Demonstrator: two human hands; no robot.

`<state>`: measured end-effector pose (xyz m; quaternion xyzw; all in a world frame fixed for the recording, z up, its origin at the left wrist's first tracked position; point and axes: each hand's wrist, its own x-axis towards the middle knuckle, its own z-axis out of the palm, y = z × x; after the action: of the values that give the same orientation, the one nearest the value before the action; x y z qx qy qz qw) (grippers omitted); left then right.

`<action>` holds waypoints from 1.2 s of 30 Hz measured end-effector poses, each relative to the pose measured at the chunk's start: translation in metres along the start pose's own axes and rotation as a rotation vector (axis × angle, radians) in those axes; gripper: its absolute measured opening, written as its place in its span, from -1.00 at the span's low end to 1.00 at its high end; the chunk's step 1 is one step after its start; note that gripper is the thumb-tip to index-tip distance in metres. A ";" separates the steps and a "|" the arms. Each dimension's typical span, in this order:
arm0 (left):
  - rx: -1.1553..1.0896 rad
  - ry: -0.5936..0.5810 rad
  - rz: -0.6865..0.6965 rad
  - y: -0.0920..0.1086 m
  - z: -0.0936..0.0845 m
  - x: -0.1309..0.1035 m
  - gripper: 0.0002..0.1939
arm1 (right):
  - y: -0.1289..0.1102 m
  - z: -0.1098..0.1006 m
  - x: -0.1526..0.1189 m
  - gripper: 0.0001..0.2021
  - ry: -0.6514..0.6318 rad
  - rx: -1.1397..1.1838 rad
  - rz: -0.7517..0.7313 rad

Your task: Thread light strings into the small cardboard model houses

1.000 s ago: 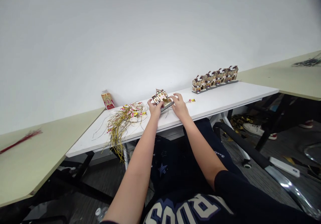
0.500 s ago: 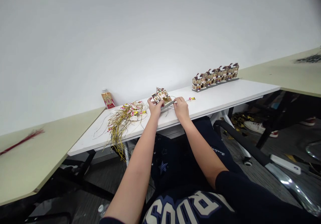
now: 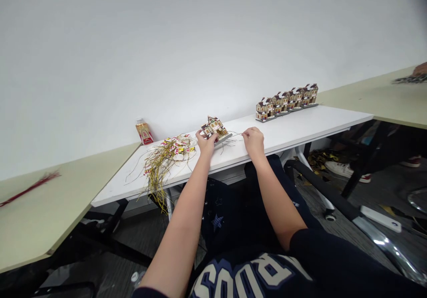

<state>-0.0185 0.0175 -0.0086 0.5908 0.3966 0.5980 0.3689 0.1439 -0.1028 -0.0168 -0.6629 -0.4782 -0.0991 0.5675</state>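
A small model house (image 3: pixel 215 126) with cream walls, dark roof and a grey base is tilted above the white table (image 3: pixel 283 131). My left hand (image 3: pixel 206 142) is closed around its left and front side. Off to the right of the house, my right hand (image 3: pixel 253 140) pinches a thin wire (image 3: pixel 236 133) that runs back to the base; other loose wire ends hang beneath the base. Left of my left hand lies a tangled bundle of yellow and dark wires (image 3: pixel 160 164) with red, white and yellow connectors (image 3: pixel 176 147).
Several finished-looking model houses (image 3: pixel 287 102) stand in a row at the back right. A carton-like drink container (image 3: pixel 144 132) leans by the wall. Red wires (image 3: pixel 31 189) lie on the left table. A chair armrest (image 3: pixel 323 191) is at my right.
My right hand has moved right, away from the house, drawing the wire out straight. The connector seen beyond it is now hidden. My left hand holds the house in about the same place.
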 end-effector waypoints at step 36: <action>-0.088 -0.015 0.023 0.003 0.000 -0.003 -0.22 | -0.004 -0.009 0.000 -0.88 -0.294 0.174 0.212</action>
<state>-0.0179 0.0138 -0.0072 0.5830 0.3604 0.6147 0.3904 0.1448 -0.1104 -0.0115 -0.6654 -0.4902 0.1004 0.5539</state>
